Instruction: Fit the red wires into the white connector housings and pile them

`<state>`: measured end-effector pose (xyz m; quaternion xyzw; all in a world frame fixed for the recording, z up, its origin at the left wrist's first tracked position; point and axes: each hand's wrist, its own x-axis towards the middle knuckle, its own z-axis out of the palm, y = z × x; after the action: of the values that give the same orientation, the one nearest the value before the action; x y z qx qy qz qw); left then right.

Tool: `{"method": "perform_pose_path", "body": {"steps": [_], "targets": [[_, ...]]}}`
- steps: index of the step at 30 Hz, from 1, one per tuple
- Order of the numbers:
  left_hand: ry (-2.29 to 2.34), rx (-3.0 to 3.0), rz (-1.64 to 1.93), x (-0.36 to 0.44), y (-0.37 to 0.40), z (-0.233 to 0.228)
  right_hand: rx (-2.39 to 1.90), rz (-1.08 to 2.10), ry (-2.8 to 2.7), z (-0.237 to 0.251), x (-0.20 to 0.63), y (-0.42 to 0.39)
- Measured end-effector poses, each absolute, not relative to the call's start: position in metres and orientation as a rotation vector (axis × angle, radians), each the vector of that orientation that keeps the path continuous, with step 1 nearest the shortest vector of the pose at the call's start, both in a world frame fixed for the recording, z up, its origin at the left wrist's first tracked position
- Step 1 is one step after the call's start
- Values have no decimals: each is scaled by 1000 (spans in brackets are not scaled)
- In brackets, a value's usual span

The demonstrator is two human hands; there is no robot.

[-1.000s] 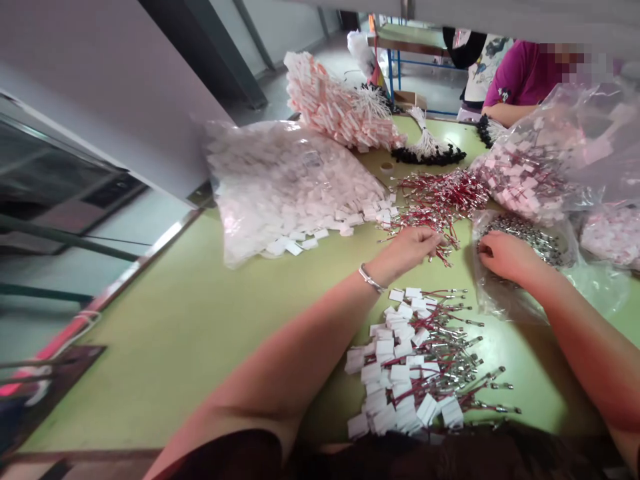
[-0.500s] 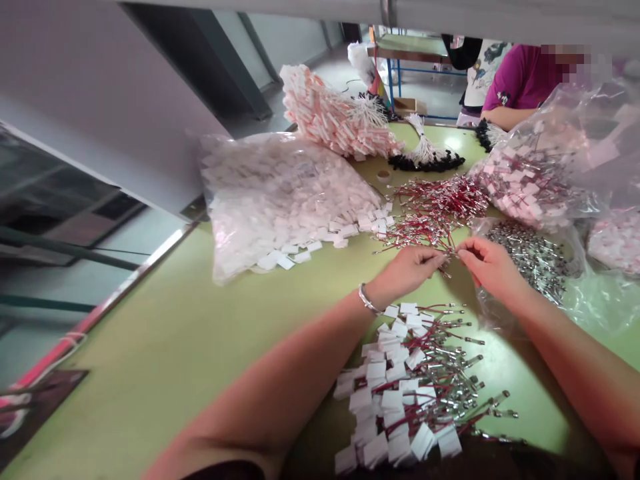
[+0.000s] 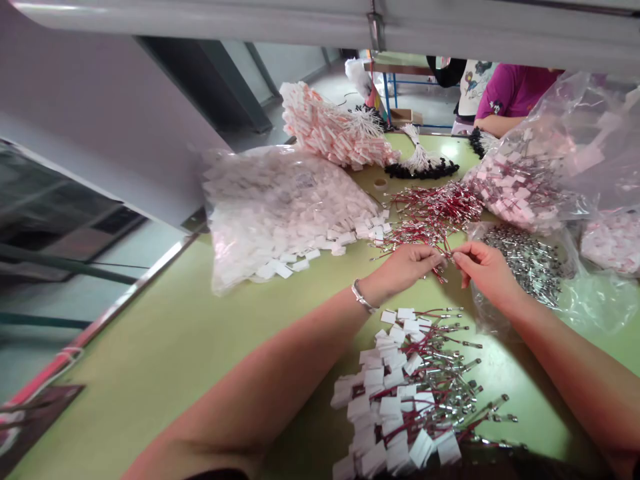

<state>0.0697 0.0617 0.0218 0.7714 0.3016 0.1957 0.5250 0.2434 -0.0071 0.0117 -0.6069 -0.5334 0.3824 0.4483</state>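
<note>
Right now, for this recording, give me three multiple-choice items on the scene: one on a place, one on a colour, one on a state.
1. Where is the pile of tagged red wires?
A. nearer the wearer than both hands
B. inside a bag
C. by the purple-shirted person

2. What colour is the tabletop?
A. blue
B. light green
C. black

3. How do the left hand and right hand stand?
A. flat on the table
B. far apart
C. fingertips meeting over a thin red wire

Answers: 1 A, it lies below the wrists in view. 2 B, bare surface shows green. 3 C, both sets of fingers pinch together at one spot.
</note>
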Motion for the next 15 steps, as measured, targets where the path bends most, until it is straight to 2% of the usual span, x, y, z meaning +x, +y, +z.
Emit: {"method": "perform_pose_path", "body": {"steps": [9, 15], "targets": [[723, 1764, 441, 60, 57, 14, -1505, 922, -1372, 5, 241, -8], [744, 1909, 491, 60, 57, 5, -1541, 851, -1648, 13, 240, -7]]}}
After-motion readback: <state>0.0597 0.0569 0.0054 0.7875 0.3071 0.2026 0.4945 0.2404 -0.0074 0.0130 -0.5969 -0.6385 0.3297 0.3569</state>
